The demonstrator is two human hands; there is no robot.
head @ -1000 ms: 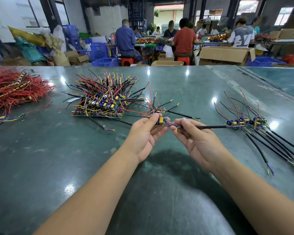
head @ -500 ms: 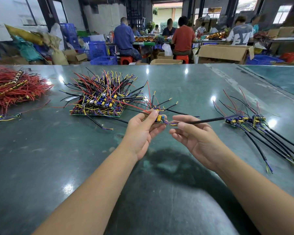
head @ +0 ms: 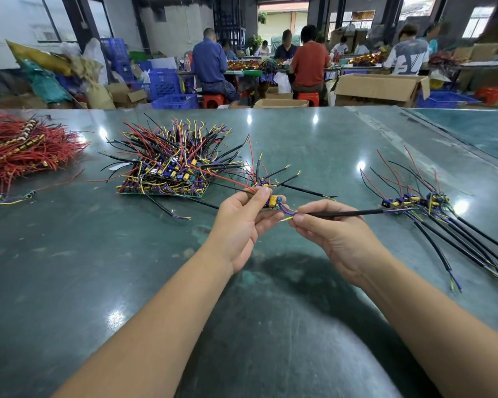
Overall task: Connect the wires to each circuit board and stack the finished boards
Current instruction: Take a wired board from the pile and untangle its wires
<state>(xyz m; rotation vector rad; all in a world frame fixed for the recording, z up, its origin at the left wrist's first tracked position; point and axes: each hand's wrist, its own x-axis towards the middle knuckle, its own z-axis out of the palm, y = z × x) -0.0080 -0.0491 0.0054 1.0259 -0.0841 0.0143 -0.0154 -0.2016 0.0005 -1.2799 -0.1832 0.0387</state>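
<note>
Circuit board (head: pixel 274 203) in left hand (head: pixel 242 225) fingertips

Bright overhead glare on tabletop (head: pixel 69 282); wide-angle edge distortion

The small green circuit board (head: pixel 273 203) sits mostly hidden behind the left hand (head: pixel 243 222) fingers. At nine o'clock the red wire heap (head: pixel 21 147) runs off the frame; at three o'clock, black sheathed cables (head: pixel 471 242) do too. Whether the yellow wire tip (head: pixel 287 219) is seated: too small to tell.
</note>
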